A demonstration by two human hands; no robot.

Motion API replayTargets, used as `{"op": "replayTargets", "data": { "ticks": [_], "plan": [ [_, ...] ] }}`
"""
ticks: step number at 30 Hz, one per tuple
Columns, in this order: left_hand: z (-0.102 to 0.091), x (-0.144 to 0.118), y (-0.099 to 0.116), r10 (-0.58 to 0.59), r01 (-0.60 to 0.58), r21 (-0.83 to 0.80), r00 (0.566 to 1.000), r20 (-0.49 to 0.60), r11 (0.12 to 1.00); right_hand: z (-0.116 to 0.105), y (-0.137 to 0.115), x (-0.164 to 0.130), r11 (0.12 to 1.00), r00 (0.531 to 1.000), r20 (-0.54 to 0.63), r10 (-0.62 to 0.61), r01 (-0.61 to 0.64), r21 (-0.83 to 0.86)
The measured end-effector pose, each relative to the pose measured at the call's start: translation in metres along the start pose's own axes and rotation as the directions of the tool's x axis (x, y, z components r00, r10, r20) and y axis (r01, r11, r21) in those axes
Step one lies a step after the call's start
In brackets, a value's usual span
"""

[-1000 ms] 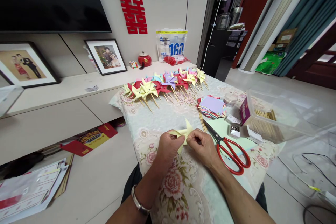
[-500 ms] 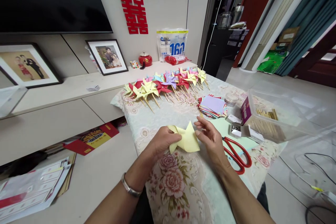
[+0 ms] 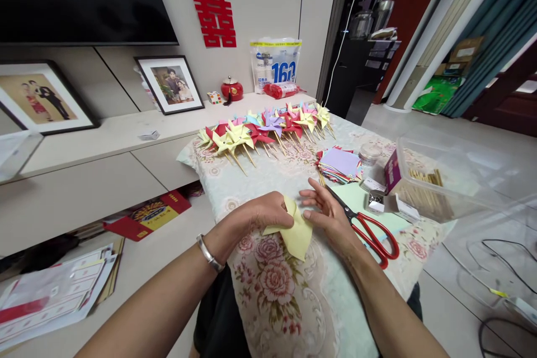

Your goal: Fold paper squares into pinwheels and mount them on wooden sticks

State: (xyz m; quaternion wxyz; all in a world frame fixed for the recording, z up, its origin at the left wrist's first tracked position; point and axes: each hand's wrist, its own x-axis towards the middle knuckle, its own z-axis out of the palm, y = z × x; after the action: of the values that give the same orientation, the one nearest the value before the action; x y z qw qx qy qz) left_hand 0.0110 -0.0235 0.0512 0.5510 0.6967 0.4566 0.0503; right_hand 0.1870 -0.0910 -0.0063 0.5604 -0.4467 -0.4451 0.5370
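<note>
A pale yellow paper pinwheel [image 3: 298, 238] is pinched at its folded middle by my left hand [image 3: 268, 213], above the flowered tablecloth. My right hand [image 3: 331, 219] is at the pinwheel's right side, fingers apart; its thumb is close to the paper, and I cannot tell whether it touches. Just right of that hand lie red-handled scissors [image 3: 375, 235], resting on light green paper [image 3: 350, 197]. Beyond my hands, several finished pinwheels [image 3: 272, 123] in yellow, red, purple and pink lie on wooden sticks.
Right of the pinwheels sit a stack of coloured paper squares [image 3: 339, 163], a round clear container [image 3: 371, 153] and a small box of metal pins [image 3: 376, 201]. A clear plastic bin [image 3: 457, 196] holds wooden sticks. A cabinet [image 3: 100, 148] with framed photos runs along the left.
My left hand has turned the yellow pinwheel, so its points now face differently. My right hand has shifted slightly left and up, fingers still apart. The view has tilted a little.
</note>
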Motion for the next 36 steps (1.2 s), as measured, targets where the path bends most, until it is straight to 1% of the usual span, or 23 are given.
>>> {"op": "replayTargets", "data": {
  "ticks": [1,4,6,9,12,15,17,22,26,28,33,34,36],
  "plan": [
    [0.000,0.000,0.002,0.006,-0.006,0.003,1.000,-0.004,1.000,0.000,-0.001,0.000,1.000,1.000,0.012,0.008,-0.008,-0.007],
    [0.000,0.001,0.004,0.023,-0.023,0.001,1.000,0.005,1.000,0.002,-0.006,-0.003,0.996,0.989,0.120,0.087,-0.084,-0.029],
    [0.000,0.002,0.005,0.038,-0.038,0.011,0.999,0.012,0.999,0.004,-0.008,-0.005,0.992,0.981,0.151,0.124,-0.118,-0.048],
    [0.000,0.004,0.005,0.047,-0.047,0.072,0.999,0.009,0.996,0.006,-0.009,-0.005,0.989,0.976,0.161,0.147,-0.139,-0.057],
    [0.001,0.006,0.007,0.029,-0.028,0.132,1.000,-0.005,0.991,0.006,-0.007,-0.005,0.985,0.970,0.176,0.171,-0.161,-0.069],
    [0.002,0.006,0.011,0.014,-0.013,0.185,1.000,-0.001,0.983,0.006,-0.005,-0.004,0.984,0.970,0.173,0.168,-0.155,-0.088],
    [0.003,0.007,0.013,0.023,-0.023,0.212,1.000,0.004,0.977,0.006,-0.004,-0.004,0.983,0.972,0.168,0.163,-0.146,-0.107],
    [0.004,0.007,0.014,0.094,-0.094,0.182,0.996,0.009,0.979,0.006,0.000,-0.003,0.980,0.972,0.173,0.159,-0.134,-0.149],
    [0.004,0.009,0.013,0.057,-0.060,0.202,0.998,0.020,0.978,0.005,0.001,-0.003,0.980,0.973,0.171,0.158,-0.133,-0.148],
    [0.003,0.010,0.011,0.043,-0.049,0.187,0.999,0.033,0.981,0.005,0.001,-0.003,0.981,0.973,0.166,0.163,-0.141,-0.135],
    [0.000,0.012,0.007,0.066,-0.073,0.100,0.996,0.067,0.992,0.007,-0.001,-0.004,0.982,0.975,0.126,0.182,-0.174,-0.073],
    [-0.002,0.011,0.006,0.071,-0.076,0.067,0.995,0.076,0.995,0.007,-0.002,-0.004,0.982,0.976,0.114,0.187,-0.182,-0.058],
    [-0.004,0.008,0.003,0.089,-0.083,-0.065,0.990,0.108,0.994,0.007,-0.004,-0.004,0.982,0.978,0.089,0.190,-0.188,-0.031]
  ]
}}
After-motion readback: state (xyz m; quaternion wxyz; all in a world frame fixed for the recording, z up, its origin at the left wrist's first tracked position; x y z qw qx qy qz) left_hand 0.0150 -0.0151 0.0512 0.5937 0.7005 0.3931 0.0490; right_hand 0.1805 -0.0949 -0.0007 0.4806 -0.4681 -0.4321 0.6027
